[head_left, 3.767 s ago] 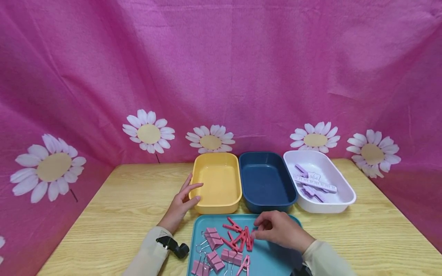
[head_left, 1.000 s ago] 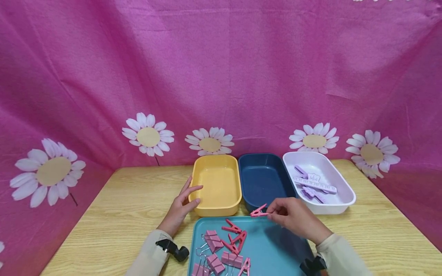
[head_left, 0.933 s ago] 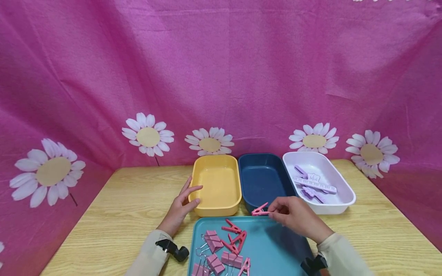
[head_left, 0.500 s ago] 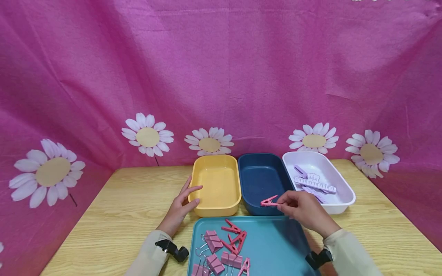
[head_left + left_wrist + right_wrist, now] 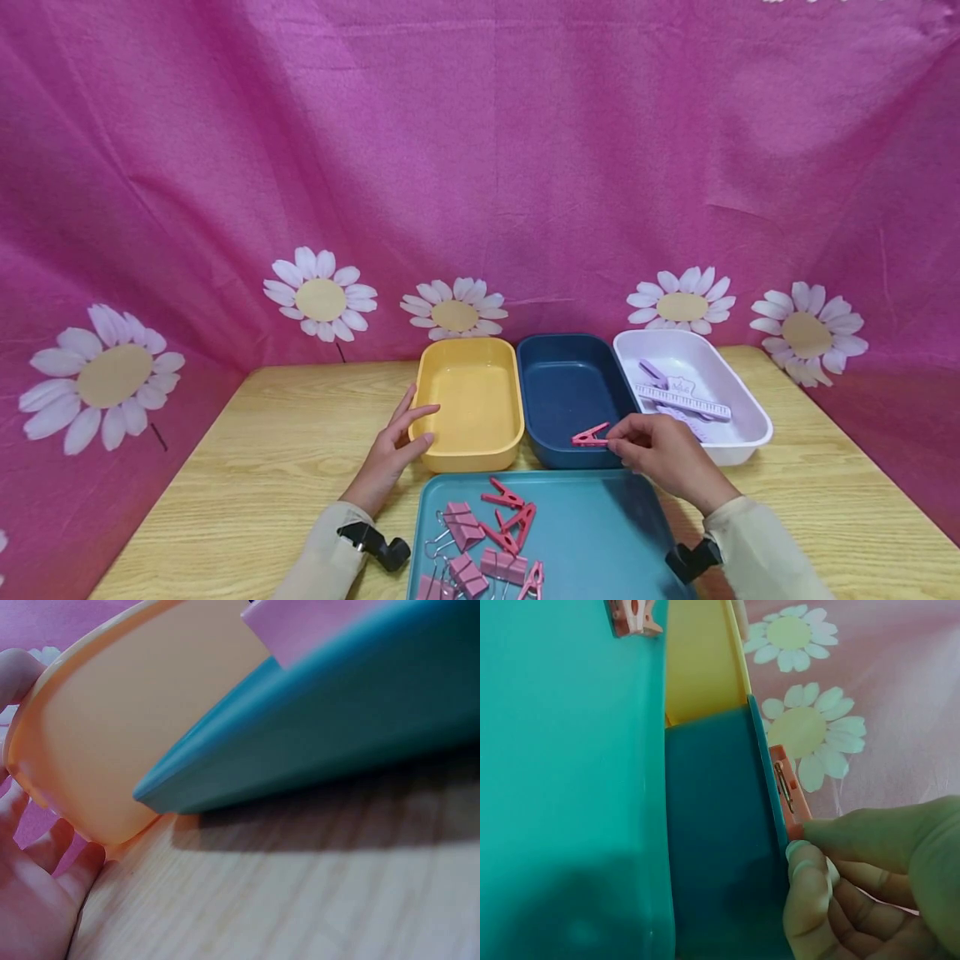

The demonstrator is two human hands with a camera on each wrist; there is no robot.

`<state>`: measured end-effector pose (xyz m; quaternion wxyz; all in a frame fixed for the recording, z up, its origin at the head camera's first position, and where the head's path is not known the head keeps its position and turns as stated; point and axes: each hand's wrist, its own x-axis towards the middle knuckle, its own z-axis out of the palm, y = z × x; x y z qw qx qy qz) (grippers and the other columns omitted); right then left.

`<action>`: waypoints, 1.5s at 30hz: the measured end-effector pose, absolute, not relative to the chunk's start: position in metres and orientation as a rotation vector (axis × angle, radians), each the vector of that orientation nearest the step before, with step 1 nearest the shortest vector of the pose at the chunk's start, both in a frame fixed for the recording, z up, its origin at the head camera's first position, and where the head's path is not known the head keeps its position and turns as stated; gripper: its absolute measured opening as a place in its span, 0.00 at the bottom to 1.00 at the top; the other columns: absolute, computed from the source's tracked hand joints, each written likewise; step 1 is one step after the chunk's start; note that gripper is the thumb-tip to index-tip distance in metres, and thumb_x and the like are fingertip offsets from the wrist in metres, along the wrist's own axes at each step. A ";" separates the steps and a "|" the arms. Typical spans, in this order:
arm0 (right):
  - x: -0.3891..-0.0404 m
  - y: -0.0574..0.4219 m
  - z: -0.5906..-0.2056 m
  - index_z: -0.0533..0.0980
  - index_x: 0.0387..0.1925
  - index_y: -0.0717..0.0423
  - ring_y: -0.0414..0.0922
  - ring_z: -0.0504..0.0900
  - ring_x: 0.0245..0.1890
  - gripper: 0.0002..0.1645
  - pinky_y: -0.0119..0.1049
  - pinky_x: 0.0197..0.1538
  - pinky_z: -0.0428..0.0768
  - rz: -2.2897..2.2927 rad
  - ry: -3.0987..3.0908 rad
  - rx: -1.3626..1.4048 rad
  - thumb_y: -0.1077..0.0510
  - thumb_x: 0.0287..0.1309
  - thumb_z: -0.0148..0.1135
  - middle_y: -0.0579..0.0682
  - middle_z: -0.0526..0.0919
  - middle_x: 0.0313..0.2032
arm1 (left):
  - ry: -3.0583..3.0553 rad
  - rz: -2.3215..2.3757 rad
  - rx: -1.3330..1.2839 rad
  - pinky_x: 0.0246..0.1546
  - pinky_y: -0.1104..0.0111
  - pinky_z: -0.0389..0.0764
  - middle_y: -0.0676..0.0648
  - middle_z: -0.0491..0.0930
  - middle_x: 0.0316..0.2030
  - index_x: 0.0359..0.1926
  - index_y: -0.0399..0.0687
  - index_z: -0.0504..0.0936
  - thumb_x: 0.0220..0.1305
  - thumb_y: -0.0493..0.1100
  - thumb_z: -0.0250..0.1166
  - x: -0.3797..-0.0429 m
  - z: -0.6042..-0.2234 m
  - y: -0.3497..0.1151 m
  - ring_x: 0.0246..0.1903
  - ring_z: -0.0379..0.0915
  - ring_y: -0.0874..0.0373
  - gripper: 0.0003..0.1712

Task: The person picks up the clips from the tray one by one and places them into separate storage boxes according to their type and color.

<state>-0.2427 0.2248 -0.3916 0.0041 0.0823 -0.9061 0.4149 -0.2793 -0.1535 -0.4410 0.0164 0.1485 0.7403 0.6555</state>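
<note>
My right hand (image 5: 663,454) pinches a coral-pink clothespin (image 5: 591,436) between thumb and fingertips. It overlaps the front part of the navy bin (image 5: 573,454) in the head view. In the right wrist view the clothespin (image 5: 786,784) is close at the bin's rim, its metal spring showing. My left hand (image 5: 390,450) rests with fairly straight fingers at the left rim of the yellow bin (image 5: 472,458). On the teal tray (image 5: 592,533) in front lie several more pink clothespins (image 5: 517,521) and several dusty-pink binder clips (image 5: 463,525).
At the right stands a white bin (image 5: 731,454) with several lilac clips (image 5: 682,402) inside. The three bins stand side by side behind the tray on a wooden table (image 5: 247,492). A magenta cloth (image 5: 480,167) with daisies hangs behind.
My right hand has lifted one clothespin from the pile on the tray and carried it back and to the right, over the navy bin's front. My left hand has stayed at the yellow bin.
</note>
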 end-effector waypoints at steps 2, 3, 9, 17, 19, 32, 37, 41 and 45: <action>-0.243 0.225 -0.392 0.83 0.38 0.56 0.44 0.75 0.25 0.06 0.33 0.27 0.79 1.293 -2.837 0.269 0.60 0.59 0.65 0.48 0.79 0.25 | 2.303 2.038 0.469 0.72 0.58 0.46 0.54 0.39 0.76 0.65 0.47 0.72 0.68 0.38 0.60 -0.279 -0.441 -0.153 0.74 0.31 0.54 0.24; -0.243 0.225 -0.393 0.83 0.38 0.56 0.44 0.75 0.25 0.06 0.33 0.27 0.79 1.292 -2.834 0.270 0.60 0.59 0.65 0.48 0.79 0.24 | 2.302 2.039 0.472 0.72 0.58 0.46 0.54 0.39 0.76 0.65 0.47 0.72 0.68 0.38 0.60 -0.279 -0.441 -0.153 0.74 0.31 0.54 0.24; -0.244 0.226 -0.394 0.83 0.36 0.56 0.44 0.75 0.24 0.04 0.32 0.26 0.78 1.278 -2.803 0.323 0.61 0.58 0.65 0.48 0.80 0.23 | 2.296 2.044 0.478 0.71 0.59 0.48 0.54 0.39 0.76 0.65 0.46 0.72 0.68 0.38 0.59 -0.279 -0.440 -0.153 0.74 0.32 0.54 0.24; -0.245 0.227 -0.395 0.83 0.36 0.55 0.43 0.76 0.24 0.04 0.32 0.27 0.79 1.273 -2.809 0.342 0.61 0.58 0.66 0.48 0.81 0.24 | 2.294 2.046 0.472 0.71 0.60 0.49 0.54 0.39 0.76 0.65 0.46 0.72 0.68 0.37 0.59 -0.280 -0.441 -0.153 0.74 0.32 0.55 0.24; -0.245 0.227 -0.395 0.84 0.36 0.55 0.43 0.76 0.24 0.05 0.31 0.27 0.79 1.273 -2.810 0.349 0.60 0.58 0.66 0.49 0.81 0.25 | 2.294 2.046 0.474 0.71 0.59 0.48 0.53 0.39 0.76 0.65 0.45 0.72 0.68 0.37 0.59 -0.280 -0.441 -0.153 0.74 0.31 0.54 0.24; -0.243 0.226 -0.394 0.84 0.39 0.59 0.42 0.77 0.25 0.08 0.31 0.29 0.81 1.294 -2.810 0.328 0.60 0.59 0.65 0.51 0.84 0.29 | 2.294 2.047 0.470 0.71 0.59 0.48 0.53 0.39 0.76 0.65 0.45 0.71 0.68 0.37 0.59 -0.279 -0.440 -0.153 0.74 0.31 0.54 0.25; -0.244 0.226 -0.394 0.83 0.39 0.59 0.44 0.76 0.25 0.08 0.31 0.29 0.80 1.306 -2.825 0.323 0.61 0.59 0.65 0.52 0.83 0.28 | 2.300 2.038 0.460 0.71 0.58 0.47 0.54 0.39 0.76 0.65 0.46 0.72 0.68 0.38 0.59 -0.278 -0.439 -0.153 0.74 0.31 0.54 0.25; -0.245 0.227 -0.395 0.83 0.39 0.59 0.44 0.76 0.25 0.08 0.31 0.29 0.80 1.299 -2.822 0.334 0.61 0.59 0.65 0.52 0.83 0.27 | 2.305 2.032 0.455 0.71 0.58 0.47 0.54 0.39 0.76 0.65 0.46 0.72 0.68 0.38 0.59 -0.279 -0.440 -0.153 0.74 0.31 0.54 0.24; -0.245 0.227 -0.395 0.83 0.39 0.60 0.44 0.76 0.25 0.08 0.31 0.28 0.80 1.293 -2.817 0.339 0.61 0.59 0.65 0.52 0.83 0.27 | 2.308 2.027 0.453 0.71 0.58 0.48 0.54 0.39 0.76 0.65 0.47 0.72 0.68 0.39 0.60 -0.279 -0.440 -0.153 0.74 0.31 0.54 0.25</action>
